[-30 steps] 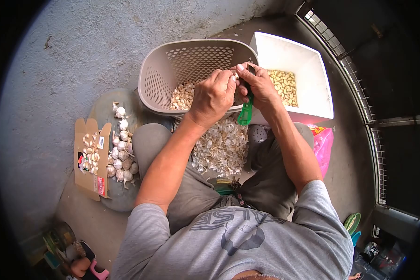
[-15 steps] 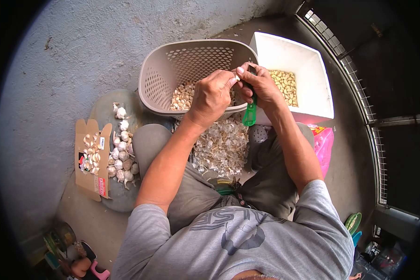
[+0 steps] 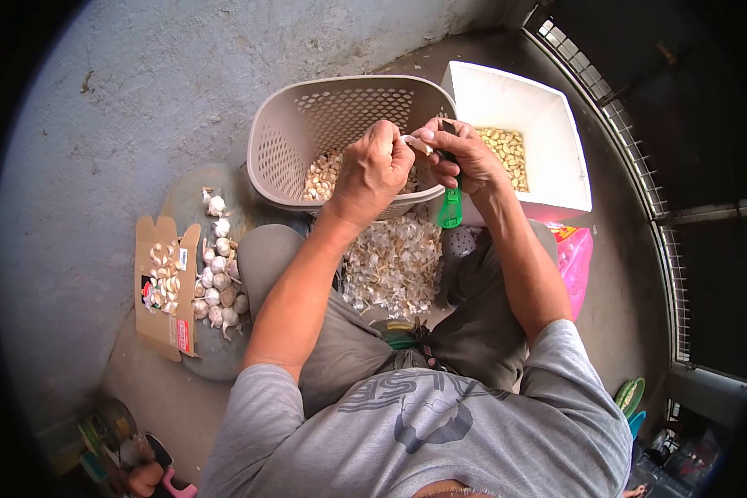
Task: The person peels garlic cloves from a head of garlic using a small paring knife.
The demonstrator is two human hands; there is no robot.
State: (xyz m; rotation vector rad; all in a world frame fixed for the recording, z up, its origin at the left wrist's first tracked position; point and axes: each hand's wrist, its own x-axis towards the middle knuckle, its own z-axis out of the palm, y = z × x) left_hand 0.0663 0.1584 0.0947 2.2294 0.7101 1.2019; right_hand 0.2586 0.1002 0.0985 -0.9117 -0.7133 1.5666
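Note:
Above the front rim of a beige perforated basket (image 3: 261, 178), both hands meet at a pale garlic clove (image 3: 422, 148). My left hand (image 3: 372, 168) is closed, pinching a whitish strip of skin at the clove's end. My right hand (image 3: 466, 153) is closed around a utility knife (image 3: 450, 209) with a green handle hanging down; its thumb and fingers also hold the clove. The blade end is mostly hidden by the fingers. Garlic cloves (image 3: 319, 177) lie in the basket below. Beneath the hands, papery garlic skins (image 3: 393, 264) are piled between my legs.
A white foam box (image 3: 560, 141) at the right holds peeled cloves (image 3: 506, 153). Whole garlic bulbs (image 3: 216, 282) sit at the left, next to a cardboard piece (image 3: 159, 332) bearing loose cloves. A pink bag (image 3: 574, 264) lies by the right knee. A wall (image 3: 166, 91) rises at the left.
The left hand has drawn slightly up and away from the right, with a pale strip now showing between them. The knife handle has swung slightly, and the right hand still holds it.

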